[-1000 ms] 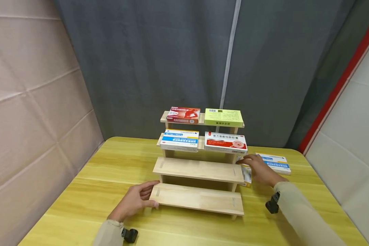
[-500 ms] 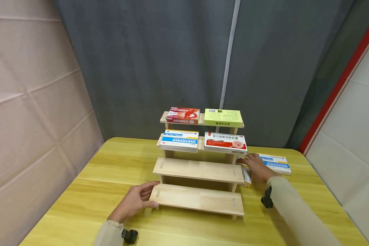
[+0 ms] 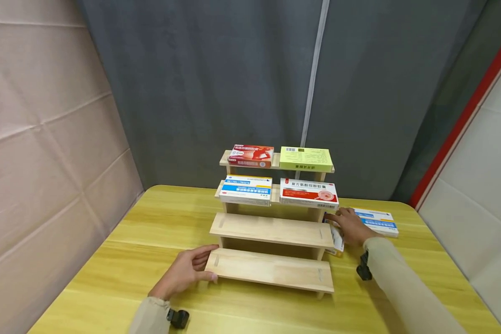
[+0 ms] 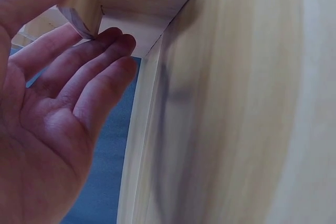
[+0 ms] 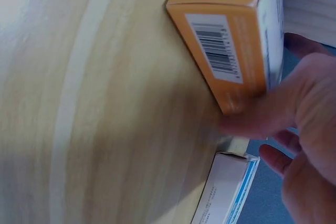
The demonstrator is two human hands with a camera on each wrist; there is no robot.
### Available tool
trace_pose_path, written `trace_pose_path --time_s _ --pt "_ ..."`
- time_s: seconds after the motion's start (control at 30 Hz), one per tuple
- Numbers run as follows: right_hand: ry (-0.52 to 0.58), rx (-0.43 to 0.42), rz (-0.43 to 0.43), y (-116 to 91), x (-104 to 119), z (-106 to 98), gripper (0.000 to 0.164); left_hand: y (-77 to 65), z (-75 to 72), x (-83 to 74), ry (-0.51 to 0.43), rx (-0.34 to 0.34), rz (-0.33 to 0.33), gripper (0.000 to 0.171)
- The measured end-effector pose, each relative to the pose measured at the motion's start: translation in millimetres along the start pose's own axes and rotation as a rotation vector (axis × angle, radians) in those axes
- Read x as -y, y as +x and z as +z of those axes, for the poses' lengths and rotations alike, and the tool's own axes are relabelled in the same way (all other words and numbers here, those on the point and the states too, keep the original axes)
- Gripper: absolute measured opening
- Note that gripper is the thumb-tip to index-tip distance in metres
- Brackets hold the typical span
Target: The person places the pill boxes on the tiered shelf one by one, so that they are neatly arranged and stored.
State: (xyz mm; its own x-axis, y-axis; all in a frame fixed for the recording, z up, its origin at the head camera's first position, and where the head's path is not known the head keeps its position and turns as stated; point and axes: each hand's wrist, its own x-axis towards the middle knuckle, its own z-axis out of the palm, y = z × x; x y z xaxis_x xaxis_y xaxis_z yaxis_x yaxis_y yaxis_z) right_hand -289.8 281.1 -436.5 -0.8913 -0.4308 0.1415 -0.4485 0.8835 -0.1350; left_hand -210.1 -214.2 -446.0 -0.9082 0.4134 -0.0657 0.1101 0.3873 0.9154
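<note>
A stepped wooden display stand (image 3: 271, 229) stands mid-table in the head view. My left hand (image 3: 183, 272) holds the left end of its lowest board, thumb at the front corner and fingers behind. In the left wrist view the left hand (image 4: 68, 82) has its fingers around the board end. Beside the stand's right side, my right hand (image 3: 352, 227) grips a white-and-orange medicine box (image 3: 336, 241), partly hidden by the hand and the stand. The right wrist view shows the box's orange end (image 5: 218, 45) with a barcode, the thumb (image 5: 262, 116) against its lower part.
The upper two shelves carry a red box (image 3: 250, 156), a lime-green box (image 3: 305, 159), a blue-and-white box (image 3: 246, 189) and a red-and-white box (image 3: 309, 192). Another blue-and-white box (image 3: 377, 222) lies behind the right hand. A grey curtain (image 3: 217, 93) hangs behind the table.
My right hand has shifted slightly left and closer around the white-and-orange box, which now looks a little turned. The left hand stays at the stand's lowest board.
</note>
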Motion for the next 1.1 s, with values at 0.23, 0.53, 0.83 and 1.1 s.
trace_pose_path --time_s 0.23,0.53,0.83,1.1 --pt "-0.015 0.026 0.007 -4 -7 -6 0.059 0.8 -0.3 -1.6 0.0 -0.002 -0.008 0.08" --pt "0.054 0.105 0.071 -18 -9 -19 0.052 -0.9 1.3 -1.3 0.006 -0.01 0.007 0.083" --pt "0.127 0.068 0.016 -42 -9 -32 0.081 -2.6 1.9 -3.9 0.008 0.0 0.003 0.082" --pt "0.242 0.02 0.107 -67 -5 -36 0.078 -2.7 1.0 -1.7 0.001 -0.007 -0.002 0.083"
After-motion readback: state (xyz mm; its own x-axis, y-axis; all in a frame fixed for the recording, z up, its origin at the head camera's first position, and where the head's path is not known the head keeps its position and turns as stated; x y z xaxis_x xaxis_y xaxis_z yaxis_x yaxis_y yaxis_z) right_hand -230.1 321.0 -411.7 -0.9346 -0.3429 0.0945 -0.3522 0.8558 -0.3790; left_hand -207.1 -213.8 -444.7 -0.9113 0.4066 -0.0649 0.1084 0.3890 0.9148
